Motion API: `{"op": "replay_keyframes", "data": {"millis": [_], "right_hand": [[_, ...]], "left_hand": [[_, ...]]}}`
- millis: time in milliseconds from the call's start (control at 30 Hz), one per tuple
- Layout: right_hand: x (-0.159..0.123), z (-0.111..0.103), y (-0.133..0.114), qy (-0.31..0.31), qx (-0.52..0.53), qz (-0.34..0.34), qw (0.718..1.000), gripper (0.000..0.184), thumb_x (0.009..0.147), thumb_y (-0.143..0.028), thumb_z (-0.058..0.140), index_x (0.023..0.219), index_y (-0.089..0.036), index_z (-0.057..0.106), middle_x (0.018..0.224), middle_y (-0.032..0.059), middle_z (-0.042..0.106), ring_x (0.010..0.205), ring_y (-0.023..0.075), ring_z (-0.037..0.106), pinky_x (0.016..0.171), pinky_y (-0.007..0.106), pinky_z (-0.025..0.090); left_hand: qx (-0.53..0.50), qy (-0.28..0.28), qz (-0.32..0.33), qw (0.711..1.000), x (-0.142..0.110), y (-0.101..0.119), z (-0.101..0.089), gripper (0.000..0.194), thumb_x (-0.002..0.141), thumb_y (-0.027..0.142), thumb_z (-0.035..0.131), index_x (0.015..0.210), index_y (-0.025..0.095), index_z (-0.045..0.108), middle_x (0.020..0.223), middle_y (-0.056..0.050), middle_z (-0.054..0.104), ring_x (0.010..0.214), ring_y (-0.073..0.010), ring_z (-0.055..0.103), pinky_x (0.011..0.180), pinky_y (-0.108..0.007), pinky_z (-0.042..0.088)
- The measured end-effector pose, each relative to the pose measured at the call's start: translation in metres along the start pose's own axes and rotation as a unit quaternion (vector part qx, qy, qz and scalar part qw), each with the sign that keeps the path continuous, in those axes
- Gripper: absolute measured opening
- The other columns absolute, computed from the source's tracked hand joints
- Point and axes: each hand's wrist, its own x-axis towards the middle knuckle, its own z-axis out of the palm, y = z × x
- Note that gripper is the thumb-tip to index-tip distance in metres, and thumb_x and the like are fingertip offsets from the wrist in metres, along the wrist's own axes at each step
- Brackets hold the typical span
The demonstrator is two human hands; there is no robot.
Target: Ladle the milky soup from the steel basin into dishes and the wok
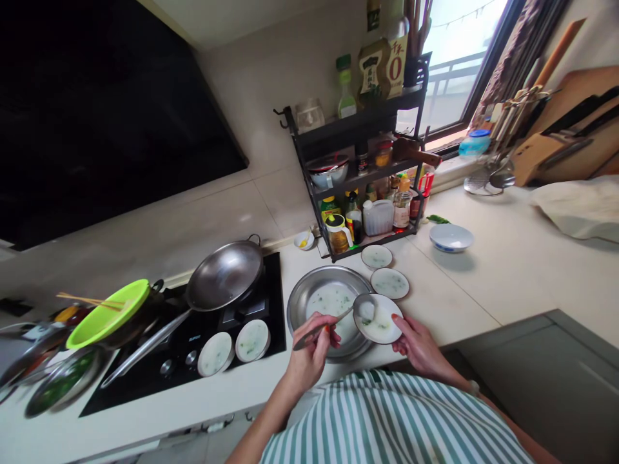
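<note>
right fingers (404,327) clamp one white, dark-rimmed bowl (385,310), green-flecked inside, over the edge of one basin (300,296); left fingers (325,320) grip one spoon (366,310); two similar bowls (393,297) on the bench (483,274), two on the stove (149,357).

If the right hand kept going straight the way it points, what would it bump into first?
Past the bowl that the right hand holds, probably the ladle head, which shows over that bowl; exact heights are hard to judge.
</note>
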Motion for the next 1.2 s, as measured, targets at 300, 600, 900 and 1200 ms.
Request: {"op": "replay_keyframes", "data": {"millis": [300,600,900,1200], "right_hand": [[0.001,-0.005,0.004,-0.002,0.02,0.003,1.0,0.04,0.069,-0.053,0.068,0.081,-0.016,0.057,0.053,-0.002,0.056,0.041,0.0099,0.05,0.039,0.022,0.031],[0.001,-0.012,0.006,-0.004,0.056,0.012,0.998,0.036,0.07,-0.05,0.069,0.079,-0.017,0.058,0.053,-0.0027,0.055,0.042,0.0093,0.048,0.04,0.022,0.032],[0.004,-0.046,0.016,0.045,0.095,0.024,0.994,0.032,0.069,-0.045,0.072,0.084,-0.019,0.06,0.061,-0.0008,0.062,0.046,0.0115,0.052,0.041,0.024,0.038],[0.014,-0.076,0.041,0.113,0.056,0.032,0.991,0.031,0.065,-0.038,0.077,0.083,-0.017,0.063,0.055,-0.0004,0.062,0.046,0.0131,0.056,0.04,0.024,0.042]], "left_hand": [[0.071,-0.096,0.088,0.989,-0.007,0.003,-0.004,0.03,0.091,0.013,0.042,0.117,0.019,0.056,0.087,-0.008,0.062,0.078,-0.0149,0.06,0.072,-0.03,0.049],[-0.191,0.218,-0.216,0.932,-0.002,-0.026,-0.008,0.029,0.082,0.035,0.057,0.1,0.013,0.061,0.073,-0.006,0.069,0.064,-0.0164,0.066,0.067,-0.032,0.053],[-0.098,0.303,-0.25,0.914,-0.026,-0.085,-0.033,0.038,0.073,0.043,0.062,0.094,0.011,0.06,0.067,-0.008,0.07,0.062,-0.021,0.068,0.066,-0.036,0.056],[-0.035,0.246,-0.22,0.943,-0.03,-0.102,-0.025,0.037,0.076,0.048,0.06,0.091,0.014,0.06,0.064,-0.007,0.069,0.055,-0.0207,0.067,0.058,-0.033,0.055]]}}
